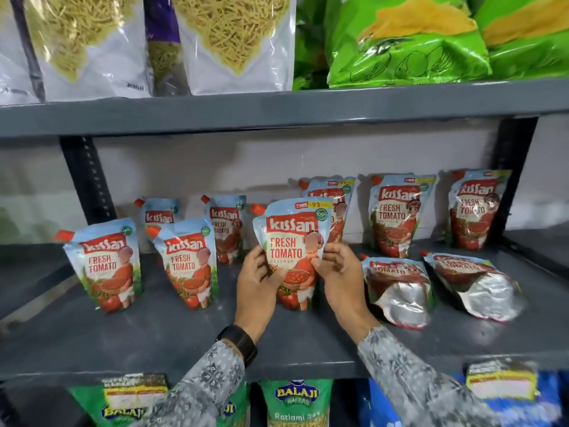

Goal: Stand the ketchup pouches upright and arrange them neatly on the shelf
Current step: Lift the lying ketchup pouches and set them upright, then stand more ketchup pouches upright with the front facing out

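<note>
Both hands on 1 upright ketchup pouch [292, 251] at mid-shelf: left hand [258, 282] grips its left edge, right hand [338, 272] its right edge, base on the grey shelf [184, 340]. 2 upright pouches [104, 266] stand to its left, more behind. 2 fallen pouches [400, 291] lie flat just right of the right hand, silver bases facing forward. Black watch [240, 342] on left wrist.

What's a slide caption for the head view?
Both hands stand a ketchup pouch upright; two pouches lie flat.
</note>
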`<act>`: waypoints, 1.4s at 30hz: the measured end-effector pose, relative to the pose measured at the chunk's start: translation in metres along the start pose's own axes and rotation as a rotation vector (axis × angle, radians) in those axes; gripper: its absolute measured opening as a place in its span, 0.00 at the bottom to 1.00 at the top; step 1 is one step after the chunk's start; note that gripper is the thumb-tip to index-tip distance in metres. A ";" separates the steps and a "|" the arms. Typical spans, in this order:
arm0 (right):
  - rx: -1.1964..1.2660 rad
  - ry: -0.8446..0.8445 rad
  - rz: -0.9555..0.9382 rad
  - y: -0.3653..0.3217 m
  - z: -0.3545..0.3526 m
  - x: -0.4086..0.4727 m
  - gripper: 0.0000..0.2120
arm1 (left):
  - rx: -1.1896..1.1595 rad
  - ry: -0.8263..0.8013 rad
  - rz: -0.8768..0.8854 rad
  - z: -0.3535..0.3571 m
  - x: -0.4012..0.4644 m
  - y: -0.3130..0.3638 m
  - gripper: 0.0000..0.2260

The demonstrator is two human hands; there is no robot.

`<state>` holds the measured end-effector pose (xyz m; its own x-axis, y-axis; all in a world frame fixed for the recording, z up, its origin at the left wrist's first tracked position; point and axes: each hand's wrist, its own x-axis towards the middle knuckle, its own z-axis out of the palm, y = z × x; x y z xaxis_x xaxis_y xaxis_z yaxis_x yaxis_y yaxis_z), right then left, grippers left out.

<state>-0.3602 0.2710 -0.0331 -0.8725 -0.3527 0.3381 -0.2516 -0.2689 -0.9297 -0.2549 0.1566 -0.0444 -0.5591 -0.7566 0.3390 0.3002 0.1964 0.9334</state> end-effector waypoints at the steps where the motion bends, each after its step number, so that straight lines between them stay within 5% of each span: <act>1: -0.005 0.014 -0.001 0.001 0.001 -0.003 0.14 | -0.004 -0.009 -0.003 -0.001 0.000 -0.001 0.27; 7: -0.093 0.001 -0.023 0.002 -0.003 -0.019 0.17 | 0.036 -0.043 0.012 -0.006 -0.005 0.001 0.22; 13: -0.175 0.050 -0.238 -0.031 -0.053 -0.034 0.21 | 0.096 0.126 0.161 0.004 -0.036 0.018 0.17; 18: -0.440 0.246 -0.348 -0.056 -0.133 -0.015 0.10 | 0.286 -0.168 0.246 0.071 -0.055 0.028 0.10; 22: -0.998 0.073 0.014 -0.064 -0.167 0.015 0.18 | 0.652 -0.388 0.074 0.125 -0.030 0.024 0.18; 24: -1.144 -0.079 0.253 -0.067 -0.174 0.029 0.26 | 0.716 -0.429 -0.156 0.153 -0.009 0.018 0.22; 28: -1.054 -0.221 0.359 -0.077 -0.172 0.053 0.24 | 0.429 -0.474 -0.691 0.178 0.008 0.010 0.31; 34: -1.036 -0.327 0.434 -0.061 -0.170 0.076 0.18 | 0.341 -0.523 -0.780 0.181 0.000 0.014 0.27; 42: -0.487 -0.167 0.348 -0.035 -0.178 0.079 0.17 | 0.222 -0.371 -0.631 0.188 -0.020 0.035 0.09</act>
<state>-0.4947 0.4126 0.0004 -0.8703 -0.4922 -0.0148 -0.1610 0.3128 -0.9361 -0.3780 0.2961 0.0034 -0.8077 -0.5158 -0.2856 -0.3026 -0.0532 0.9516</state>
